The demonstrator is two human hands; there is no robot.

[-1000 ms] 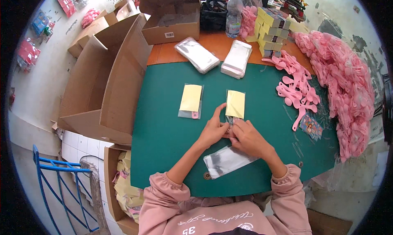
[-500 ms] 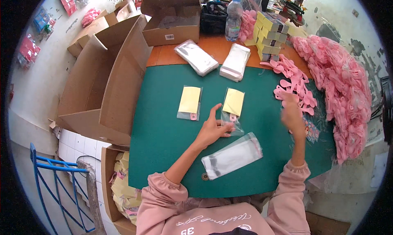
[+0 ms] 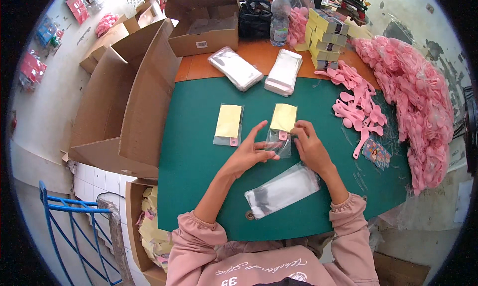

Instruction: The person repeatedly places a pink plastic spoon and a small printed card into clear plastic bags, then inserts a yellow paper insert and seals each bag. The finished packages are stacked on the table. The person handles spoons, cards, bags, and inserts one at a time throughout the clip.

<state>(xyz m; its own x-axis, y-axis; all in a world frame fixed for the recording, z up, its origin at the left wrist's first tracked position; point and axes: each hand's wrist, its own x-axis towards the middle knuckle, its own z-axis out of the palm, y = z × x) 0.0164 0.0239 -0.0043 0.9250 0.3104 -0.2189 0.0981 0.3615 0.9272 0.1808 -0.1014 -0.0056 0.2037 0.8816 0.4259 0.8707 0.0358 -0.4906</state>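
Note:
A clear plastic bag with a pale yellow card (image 3: 284, 117) and a pink handle end (image 3: 283, 135) showing below it lies in front of me. My left hand (image 3: 251, 150) is at the bag's lower left side, index finger stretched up and apart from the others, fingertips touching the film. On the right edge of the same bag is my right hand (image 3: 311, 147), its fingers bent and pressed together; whatever lies between them is hidden. A second bagged yellow card (image 3: 229, 120) rests to the left. Nearer my body is a stack of clear bags (image 3: 284, 190).
Loose pink spoons (image 3: 356, 107) and small printed cards (image 3: 377, 153) lie right, beside a big heap of bagged pink spoons (image 3: 413, 97). Two bag stacks (image 3: 235, 68), yellow card blocks (image 3: 326, 39) and a bottle (image 3: 280, 19) stand behind. Cardboard boxes (image 3: 147, 87) flank the left.
My right hand has come left from the spoon pile to the bag. One pink spoon now lies lower, apart from the pile. My left hand stays by the bag, its fingers more spread.

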